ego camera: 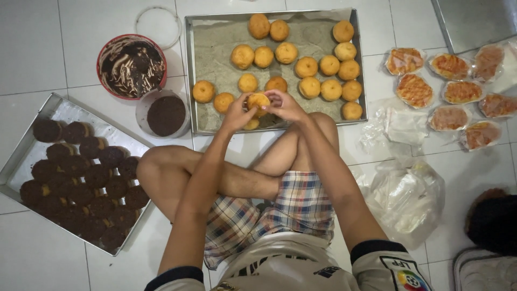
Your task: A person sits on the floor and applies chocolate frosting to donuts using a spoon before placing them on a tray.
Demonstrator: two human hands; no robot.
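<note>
I sit cross-legged on a white tiled floor. My left hand (237,112) and my right hand (284,105) together hold one golden round bun (258,100) over the near edge of a metal baking tray (189,75). Several more plain golden buns (307,67) lie on the tray's paper lining, and one bun (251,124) sits just under my hands. Both hands' fingers curl around the held bun.
A second tray (59,108) at the left holds several chocolate-coated buns (86,178). A red tub of chocolate spread (131,66) and a bowl of dark crumbs (166,114) stand between the trays. Wrapped pastries (414,89) and clear plastic bags (406,194) lie at the right.
</note>
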